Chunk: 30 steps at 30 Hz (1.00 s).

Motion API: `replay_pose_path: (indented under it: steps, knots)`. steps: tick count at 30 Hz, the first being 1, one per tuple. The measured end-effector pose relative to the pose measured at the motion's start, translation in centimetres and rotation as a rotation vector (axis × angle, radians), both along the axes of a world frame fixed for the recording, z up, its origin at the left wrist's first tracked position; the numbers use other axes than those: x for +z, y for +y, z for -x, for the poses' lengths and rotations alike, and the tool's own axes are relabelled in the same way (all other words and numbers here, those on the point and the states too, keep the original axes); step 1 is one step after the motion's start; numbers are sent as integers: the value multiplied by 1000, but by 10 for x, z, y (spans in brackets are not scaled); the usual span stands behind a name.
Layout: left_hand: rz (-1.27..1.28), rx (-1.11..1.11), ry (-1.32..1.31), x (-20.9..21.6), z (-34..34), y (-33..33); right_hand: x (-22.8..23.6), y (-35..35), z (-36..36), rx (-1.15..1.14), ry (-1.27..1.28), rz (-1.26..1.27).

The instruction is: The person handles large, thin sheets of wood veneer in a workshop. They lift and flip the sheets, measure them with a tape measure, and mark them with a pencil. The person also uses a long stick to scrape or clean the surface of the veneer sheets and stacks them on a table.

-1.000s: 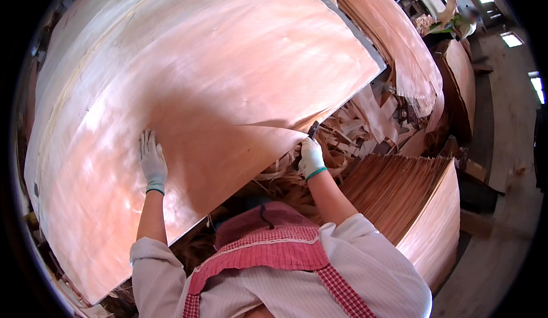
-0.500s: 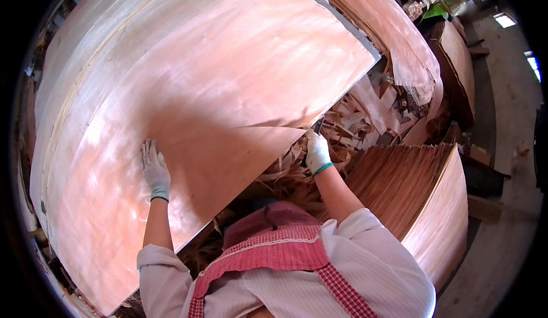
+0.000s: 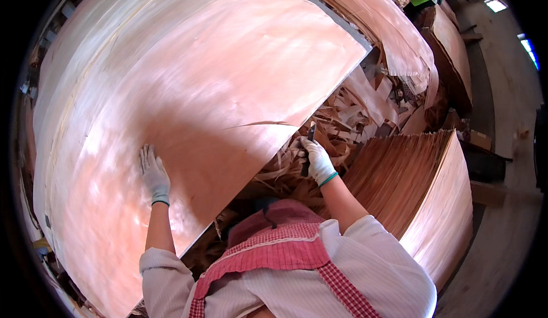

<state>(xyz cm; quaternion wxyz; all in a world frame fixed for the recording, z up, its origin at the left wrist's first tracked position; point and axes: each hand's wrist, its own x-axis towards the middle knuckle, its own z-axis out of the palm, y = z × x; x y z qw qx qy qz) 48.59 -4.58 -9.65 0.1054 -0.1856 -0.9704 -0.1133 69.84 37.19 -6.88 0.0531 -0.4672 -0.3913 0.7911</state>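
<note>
A broad, pinkish wood veneer sheet point(image 3: 251, 78) spreads in front of me, with a thin dark split point(image 3: 257, 124) running in toward its middle from near the right edge. My left hand point(image 3: 154, 175), in a white glove with a green cuff, lies flat on the sheet, fingers stretched out. Just off the sheet's near right edge is my gloved right hand point(image 3: 319, 161), closed round a slim dark knife point(image 3: 311, 131). The knife's upper end points up past the fingers, while part of it is hidden by the glove. No contact shows between the knife and the sheet.
Torn veneer scraps point(image 3: 342, 110) lie heaped below the sheet's right edge. To my right stands a tall stack of veneer point(image 3: 399, 175). Another veneer pile point(image 3: 377, 21) curves away at the far right, with a further stack point(image 3: 451, 55) behind it.
My right hand was at the sheet's edge by the split and has drawn back off it, bringing the knife into plain view. A raised flap at the split now lies flatter. The left hand stays put.
</note>
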Motion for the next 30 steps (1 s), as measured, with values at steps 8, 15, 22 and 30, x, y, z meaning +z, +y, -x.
replay_pose_path:
  steps: [8, 15, 22, 30]
  knots:
    - [57, -23, 47, 0, 1, 0, -57, -13, -82, 699, -454, -511]
    - [63, 15, -5, 0, -2, -4, -80, 56, -212, 973, -1384, -773]
    - [61, -5, -11, -4, 5, 1, -41, 120, -125, 511, -753, -1371]
    - [65, 15, 11, -15, 5, -10, -55, -148, -16, 391, 251, -384]
